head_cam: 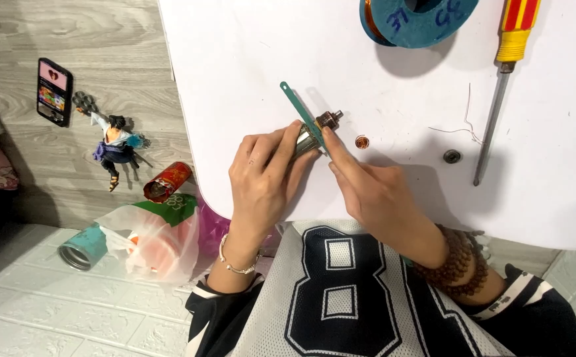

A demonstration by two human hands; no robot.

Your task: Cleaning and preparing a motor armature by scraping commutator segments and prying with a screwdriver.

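**Small motor armature gripped over white table, green strip worked along its side**

Seen from above: left hand [261,173] curled shut around a small motor armature [313,134], metal core mostly hidden under the fingers, coppery shaft end poking out to the upper right. Right hand [367,188] pinched closed on a thin green strip [299,109], forefinger laid along it, lower end pressed against the armature, upper end angled up and left. Both held low over the white table [235,59], near its front edge and just ahead of the torso.

Likely trouble: a flexible strip, pushed hard, could buckle or skid off the core and scrape the windings; a round body held only by fingertips could twist loose and roll toward the nearby edge. Just right of the shaft, a tiny copper coil [362,141], loose and light, easily swept off by the right wrist. A little farther right, a small dark washer [452,156] and a stray thin wire [468,125], also easy to snag.

Open room: bare tabletop up and left of the hands. Right side narrowed by a long screwdriver [496,106] with yellow-and-red handle; far edge taken by a teal spool of copper wire [417,20]. Left corner of the table close beside the left hand, floor clutter below: a phone [54,91], a figurine [115,147], a red can [167,181], a plastic bag [159,241].
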